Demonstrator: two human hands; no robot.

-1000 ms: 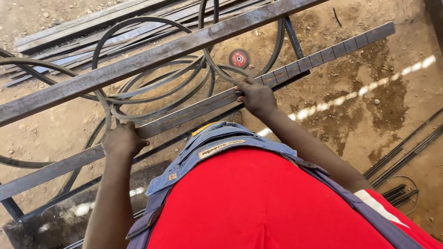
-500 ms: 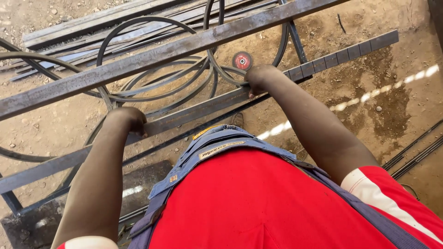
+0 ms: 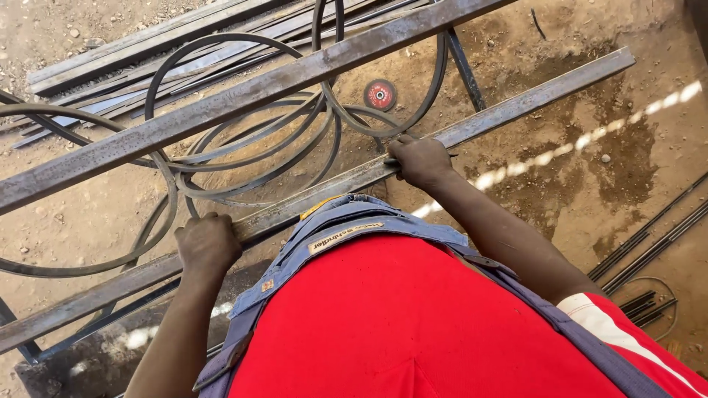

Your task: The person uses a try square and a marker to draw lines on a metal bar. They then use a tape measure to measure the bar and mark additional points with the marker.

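View from the head camera, looking down over a red shirt and blue overall bib. The long, rusty grey flat steel bar (image 3: 324, 195) nearer the body runs on a diagonal, from low at the frame's left edge up to the right, and lies directly under both hands. The left hand (image 3: 207, 243) rests on the bar's lower stretch, its fingers (image 3: 193, 230) curled together over the far edge of the bar, clamped on it. The right hand (image 3: 420, 158) sits farther up the same bar, its fingers (image 3: 399, 147) closed over the far edge likewise. The bar's long axis therefore passes from one hand to the other, across the body; the left hand is the one nearer the torso, the right arm is stretched farther out.

Beyond this bar, and roughly parallel to it, lies a second, wider rusty steel bar (image 3: 243, 99): two such bars are counted on the dark steel stand (image 3: 466, 70), whose legs show beyond the right hand and below the left hand. Between and behind the two bars hang several loops of black cable or hose (image 3: 243, 158); their number cannot be told, since they overlap. One red-centred round cutting disc (image 3: 380, 94) lies on the sandy ground (image 3: 590, 177) beyond the nearer bar, just past the right hand. A stack of flat steel strips (image 3: 147, 51) lies beyond the wider bar, and thin dark rods (image 3: 649, 250) lie on the ground to the right of the right arm.
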